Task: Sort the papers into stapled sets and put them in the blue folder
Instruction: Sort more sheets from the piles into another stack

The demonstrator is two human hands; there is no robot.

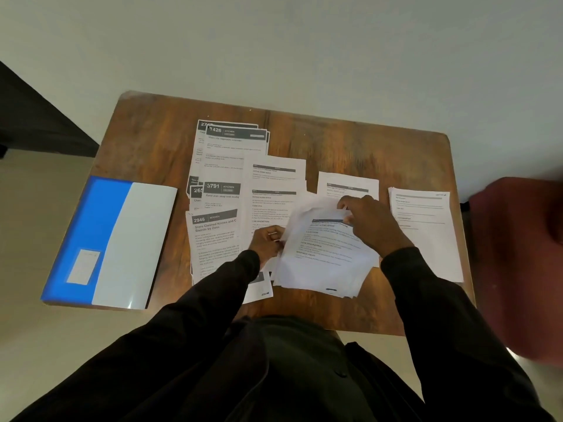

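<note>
Printed papers lie spread over the wooden table (350, 141). A tilted stack of sheets (326, 257) sits near the front middle. My left hand (268, 242) pinches its left edge. My right hand (371, 223) pinches the top sheet's upper corner, which curls up off the stack. Several sheets with dark numbered headers (219, 208) overlap at the left of centre. A separate neat pile (426, 233) lies at the right. The blue folder (106, 242) lies at the table's left front corner, overhanging the edge, with a white panel showing on its right half.
Two more white sheets (275, 181) lie at the centre back and another (347, 184) behind my right hand. A red blurred object (518, 254) stands off the table's right edge. A dark piece of furniture (36, 117) is at the far left.
</note>
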